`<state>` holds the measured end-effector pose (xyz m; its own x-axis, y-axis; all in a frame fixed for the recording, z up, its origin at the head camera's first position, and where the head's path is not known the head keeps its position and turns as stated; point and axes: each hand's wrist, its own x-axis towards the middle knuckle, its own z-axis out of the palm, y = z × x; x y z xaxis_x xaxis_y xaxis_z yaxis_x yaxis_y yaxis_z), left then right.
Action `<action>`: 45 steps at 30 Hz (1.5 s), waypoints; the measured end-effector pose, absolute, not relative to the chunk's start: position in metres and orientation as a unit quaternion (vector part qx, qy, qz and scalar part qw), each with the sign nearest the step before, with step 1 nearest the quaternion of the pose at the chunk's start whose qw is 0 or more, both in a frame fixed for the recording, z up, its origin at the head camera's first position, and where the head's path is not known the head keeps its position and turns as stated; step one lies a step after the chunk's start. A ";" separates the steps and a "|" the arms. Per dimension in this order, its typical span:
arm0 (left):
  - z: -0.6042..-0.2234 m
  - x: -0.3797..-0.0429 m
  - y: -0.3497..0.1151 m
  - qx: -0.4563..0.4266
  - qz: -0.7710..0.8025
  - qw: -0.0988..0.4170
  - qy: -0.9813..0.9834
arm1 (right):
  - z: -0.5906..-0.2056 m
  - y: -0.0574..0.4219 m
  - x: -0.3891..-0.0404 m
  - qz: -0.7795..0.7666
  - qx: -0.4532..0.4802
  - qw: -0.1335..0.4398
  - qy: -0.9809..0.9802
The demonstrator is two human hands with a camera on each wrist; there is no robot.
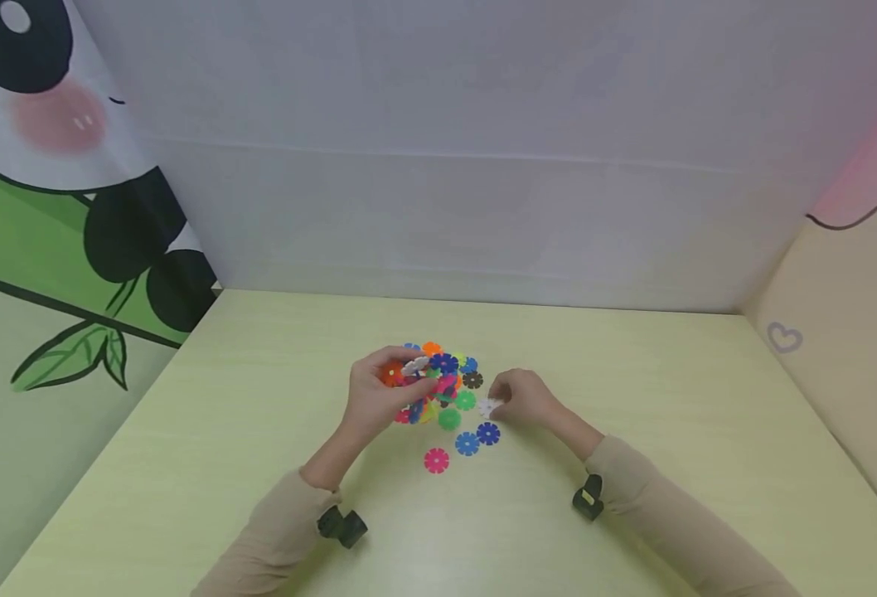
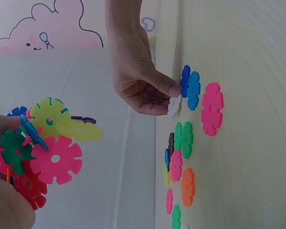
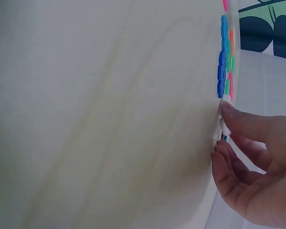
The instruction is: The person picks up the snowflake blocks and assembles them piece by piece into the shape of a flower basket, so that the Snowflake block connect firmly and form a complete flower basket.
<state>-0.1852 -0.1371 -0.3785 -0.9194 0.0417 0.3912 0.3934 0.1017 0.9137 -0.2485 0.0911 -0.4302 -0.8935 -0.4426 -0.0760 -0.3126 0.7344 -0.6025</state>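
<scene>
Left grip (image 1: 377, 396), curled, is holding a disc cluster (image 2: 50, 171); opposite, right grip (image 1: 525, 398) is narrowly pinching a white disc (image 2: 174, 107); light rim contact is presumably serving best.

loose discs (image 1: 467, 444): on table (image 1: 677, 398) | left of right hand (image 1: 525, 398) | wall (image 1: 483, 224): behind

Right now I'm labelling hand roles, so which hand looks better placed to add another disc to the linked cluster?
Probably the right: the right hand pinches a white disc beside the loose pieces, while the left hand is occupied holding the linked cluster.
</scene>
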 end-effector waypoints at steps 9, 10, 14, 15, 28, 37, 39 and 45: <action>-0.380 -0.190 -0.129 -0.146 -0.663 0.135 -0.722 | -0.423 0.097 -0.234 -0.367 -0.192 0.011 0.910; -0.380 -0.190 -0.128 -0.143 -0.665 0.132 -0.721 | -0.418 0.098 -0.231 -0.394 -0.188 -0.001 0.900; -0.382 -0.193 -0.124 -0.121 -0.666 0.125 -0.725 | -0.395 0.096 -0.219 -0.526 -0.195 -0.035 0.827; -0.383 -0.194 -0.123 -0.114 -0.665 0.125 -0.727 | -0.388 0.095 -0.215 -0.549 -0.203 -0.041 0.810; -0.385 -0.198 -0.118 -0.118 -0.660 0.126 -0.732 | -0.368 0.079 -0.200 -0.556 -0.211 -0.078 0.800; -0.383 -0.193 -0.112 -0.132 -0.660 0.157 -0.723 | -0.357 0.070 -0.185 -0.579 -0.194 -0.111 0.784; -0.382 -0.192 -0.111 -0.136 -0.663 0.161 -0.718 | -0.351 0.068 -0.179 -0.585 -0.196 -0.121 0.778; -0.378 -0.188 -0.110 -0.137 -0.658 0.164 -0.723 | -0.347 0.064 -0.175 -0.594 -0.198 -0.132 0.768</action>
<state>-0.1885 -0.1098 -0.3777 -0.9090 -0.0169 0.4166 0.4131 0.0977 0.9054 -0.1746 0.0641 -0.3465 -0.8863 -0.1474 0.4390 -0.4620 0.2157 -0.8602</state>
